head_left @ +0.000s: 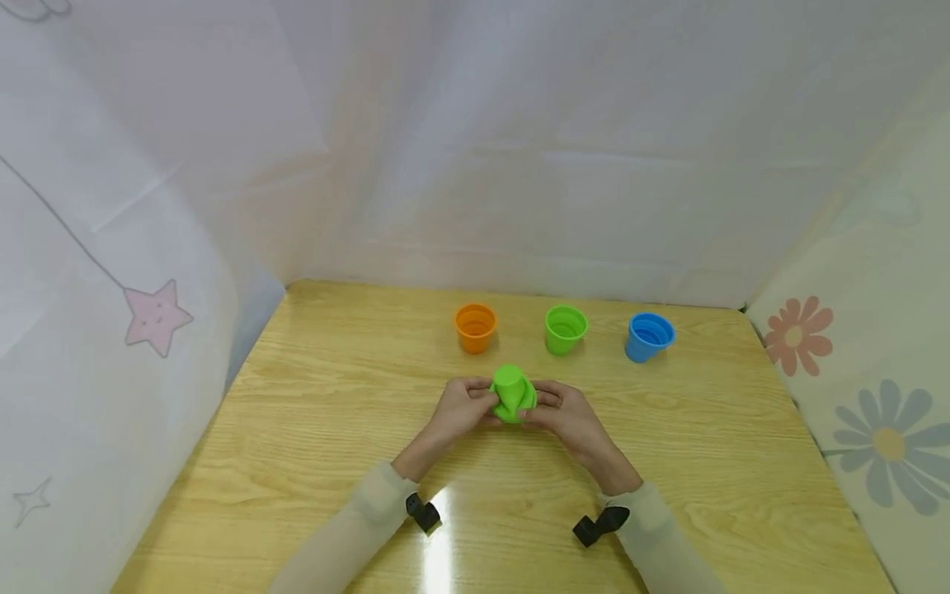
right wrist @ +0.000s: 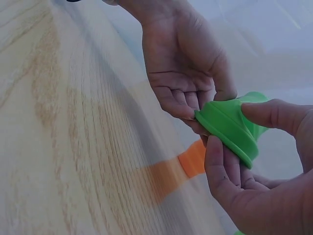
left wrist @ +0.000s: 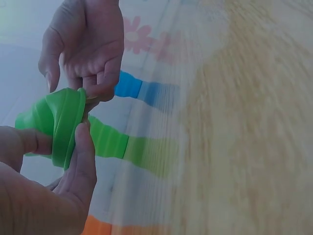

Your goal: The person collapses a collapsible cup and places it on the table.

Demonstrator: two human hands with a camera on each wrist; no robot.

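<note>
Fingers (right wrist: 218, 169) pinching green cup (head_left: 509, 382): left hand (head_left: 458, 414) one side, right hand (head_left: 573, 418) opposite

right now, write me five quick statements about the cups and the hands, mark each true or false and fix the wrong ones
1. The left hand and right hand both hold the same green cup. True.
2. In the head view, the held cup's wide rim faces up. False: its narrow base faces up.
3. The orange cup, standing green cup and blue cup are upright on the table. True.
4. The blue cup stands between the other two standing cups. False: the standing green cup is in the middle.
5. The held cup's wall is smooth and undented. False: it is folded inward.
</note>
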